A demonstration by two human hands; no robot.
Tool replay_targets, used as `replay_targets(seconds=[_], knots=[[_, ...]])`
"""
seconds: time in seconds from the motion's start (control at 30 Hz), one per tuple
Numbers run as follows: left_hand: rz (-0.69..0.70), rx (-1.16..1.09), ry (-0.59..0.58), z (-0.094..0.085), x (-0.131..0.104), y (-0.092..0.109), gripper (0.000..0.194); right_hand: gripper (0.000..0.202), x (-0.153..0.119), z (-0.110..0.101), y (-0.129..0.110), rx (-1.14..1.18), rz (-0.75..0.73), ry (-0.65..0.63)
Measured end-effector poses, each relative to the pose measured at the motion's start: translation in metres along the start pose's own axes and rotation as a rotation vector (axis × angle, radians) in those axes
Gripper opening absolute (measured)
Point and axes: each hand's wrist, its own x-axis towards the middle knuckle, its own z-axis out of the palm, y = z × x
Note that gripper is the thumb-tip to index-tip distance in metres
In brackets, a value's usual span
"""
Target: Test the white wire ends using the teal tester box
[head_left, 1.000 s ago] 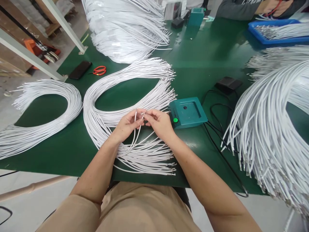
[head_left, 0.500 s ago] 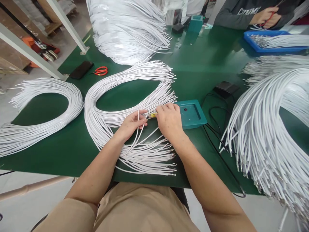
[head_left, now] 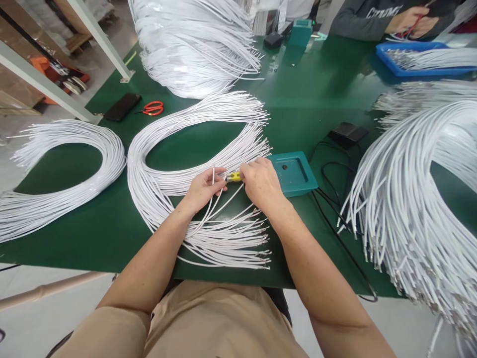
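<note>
My left hand point(head_left: 203, 190) pinches a white cable point(head_left: 213, 201) near its end. My right hand point(head_left: 260, 181) is closed round a small yellow tool point(head_left: 233, 177), whose metal tip meets the cable end at my left fingertips. Both hands are over a large looped bundle of white cables point(head_left: 138, 176) on the green table. Loose cable ends point(head_left: 238, 243) with metal tips fan out below my hands. Just right of my right hand lies a teal tray point(head_left: 294, 174).
Another cable loop point(head_left: 70, 188) lies at the left, a big pile point(head_left: 197, 44) at the back and one point(head_left: 410, 199) at the right. Red scissors point(head_left: 153, 108), a black phone point(head_left: 122, 106), a black box point(head_left: 347, 135) and a blue tray point(head_left: 425, 72) surround. A person's hands point(head_left: 412, 22) work across the table.
More of the yellow tool shows between my hands, and my right hand has shifted slightly. The whole view has moved a little. My left hand keeps its pinch.
</note>
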Motion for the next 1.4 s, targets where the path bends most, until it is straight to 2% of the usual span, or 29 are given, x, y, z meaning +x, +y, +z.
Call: replay_targets(seconds=[0.13, 0.33, 0.4, 0.5, 0.57, 0.63, 0.73, 0.8, 0.87, 0.93, 1.0, 1.03, 1.13, 1.3, 1.4], knots=[[0.011, 0.063, 0.027, 0.001, 0.001, -0.003, 0.044, 0.018, 0.0, 0.003, 0.002, 0.019, -0.01, 0.036], [0.03, 0.153, -0.022, -0.002, 0.003, -0.011, 0.043, 0.019, -0.003, 0.0, 0.002, -0.002, -0.013, 0.04], [0.029, 0.167, -0.023, -0.003, 0.003, -0.012, 0.044, 0.019, -0.006, -0.001, 0.005, -0.041, 0.036, 0.117], [0.016, 0.156, -0.022, -0.004, 0.002, -0.009, 0.045, 0.029, -0.012, 0.002, 0.013, -0.112, 0.217, 0.265], [0.004, 0.145, -0.02, -0.004, 0.001, -0.007, 0.046, 0.034, -0.014, 0.007, 0.019, -0.132, 0.276, 0.296], [-0.004, 0.134, -0.01, -0.006, -0.001, -0.005, 0.046, 0.034, -0.014, 0.009, 0.023, -0.134, 0.268, 0.289], [0.007, 0.086, 0.012, -0.01, -0.003, -0.002, 0.05, 0.033, -0.014, 0.005, 0.02, -0.108, 0.238, 0.309], [0.027, 0.025, 0.027, -0.013, -0.005, -0.001, 0.054, 0.03, -0.014, 0.0, 0.009, -0.016, 0.167, 0.328], [0.042, -0.035, 0.025, -0.016, -0.006, -0.001, 0.054, 0.029, -0.015, -0.004, -0.009, 0.141, -0.012, 0.304], [0.027, -0.074, 0.022, -0.018, -0.007, -0.001, 0.048, 0.03, -0.019, -0.004, -0.031, 0.28, -0.311, 0.223], [-0.001, -0.083, 0.034, -0.019, -0.008, 0.001, 0.043, 0.03, -0.022, 0.001, -0.05, 0.302, -0.503, 0.186], [-0.013, -0.079, 0.042, -0.019, -0.009, 0.002, 0.041, 0.028, -0.024, 0.004, -0.058, 0.278, -0.542, 0.171], [-0.021, -0.078, 0.052, -0.017, -0.011, 0.005, 0.034, 0.024, -0.028, 0.015, -0.07, 0.193, -0.538, 0.15], [-0.032, -0.098, 0.087, -0.018, -0.01, 0.005, 0.033, 0.024, -0.029, 0.019, -0.07, 0.203, -0.502, 0.146], [-0.006, -0.109, 0.069, -0.02, -0.009, 0.002, 0.041, 0.026, -0.026, 0.013, -0.062, 0.295, -0.376, 0.179]])
